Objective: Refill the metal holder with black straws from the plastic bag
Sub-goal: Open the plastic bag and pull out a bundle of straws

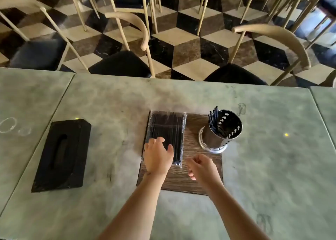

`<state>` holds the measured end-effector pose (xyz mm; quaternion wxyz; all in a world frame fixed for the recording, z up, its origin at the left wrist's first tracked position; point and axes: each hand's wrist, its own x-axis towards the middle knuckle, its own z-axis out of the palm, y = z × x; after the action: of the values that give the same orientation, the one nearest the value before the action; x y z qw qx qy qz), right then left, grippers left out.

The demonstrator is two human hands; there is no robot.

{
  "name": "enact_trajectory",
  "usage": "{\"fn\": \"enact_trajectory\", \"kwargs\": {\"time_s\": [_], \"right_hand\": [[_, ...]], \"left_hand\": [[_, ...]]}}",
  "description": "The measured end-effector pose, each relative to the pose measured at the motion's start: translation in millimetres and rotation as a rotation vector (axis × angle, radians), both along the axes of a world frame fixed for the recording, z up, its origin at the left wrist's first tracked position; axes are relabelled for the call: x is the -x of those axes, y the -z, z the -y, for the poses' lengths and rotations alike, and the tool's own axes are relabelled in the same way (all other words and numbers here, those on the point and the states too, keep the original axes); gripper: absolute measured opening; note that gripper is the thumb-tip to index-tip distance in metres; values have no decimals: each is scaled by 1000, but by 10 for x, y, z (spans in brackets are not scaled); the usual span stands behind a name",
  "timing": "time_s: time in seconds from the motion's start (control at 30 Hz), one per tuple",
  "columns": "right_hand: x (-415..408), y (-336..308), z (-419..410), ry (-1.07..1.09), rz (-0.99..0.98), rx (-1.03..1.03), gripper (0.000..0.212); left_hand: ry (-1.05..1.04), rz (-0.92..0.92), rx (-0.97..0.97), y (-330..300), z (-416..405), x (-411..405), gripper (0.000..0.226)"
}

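Note:
A clear plastic bag of black straws [168, 129] lies flat on a dark wooden mat [195, 167] in the middle of the table. To its right on the mat stands a shiny perforated metal holder [222, 130], upright, with a few black straws [212, 119] leaning at its left side. My left hand [157, 156] rests over the near left end of the bag, fingers spread, not clearly gripping it. My right hand [201, 167] hovers over the mat just right of the bag's near end, fingers loosely curled, holding nothing.
A black tissue box [61, 155] lies on the table to the left. The grey-green table [272, 167] has seams at left and right. Several chairs [121, 63] with black seats stand along the far edge on a chequered floor.

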<state>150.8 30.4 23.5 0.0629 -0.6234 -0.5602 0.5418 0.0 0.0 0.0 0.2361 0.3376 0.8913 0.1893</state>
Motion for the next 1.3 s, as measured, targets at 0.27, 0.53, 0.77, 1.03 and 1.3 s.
{"fn": "enact_trajectory", "kwargs": {"time_s": [0.27,0.53,0.77,1.03,1.3], "right_hand": [[-49,160,21,135,-20,73,11],[-94,295,22,119,-14,130,7],[-142,364,52,67,10,139,26],[-229,403,122,43,48,124,26],[-336,374,212,-88,196,-69,22]], "left_hand": [[-96,60,275,313,-329,89,138],[-11,59,393,524,-433,54,155],[22,-51,356,566,-407,-7,135],[205,-161,315,542,-231,-11,106],[713,-321,286,495,406,53,92]]}}
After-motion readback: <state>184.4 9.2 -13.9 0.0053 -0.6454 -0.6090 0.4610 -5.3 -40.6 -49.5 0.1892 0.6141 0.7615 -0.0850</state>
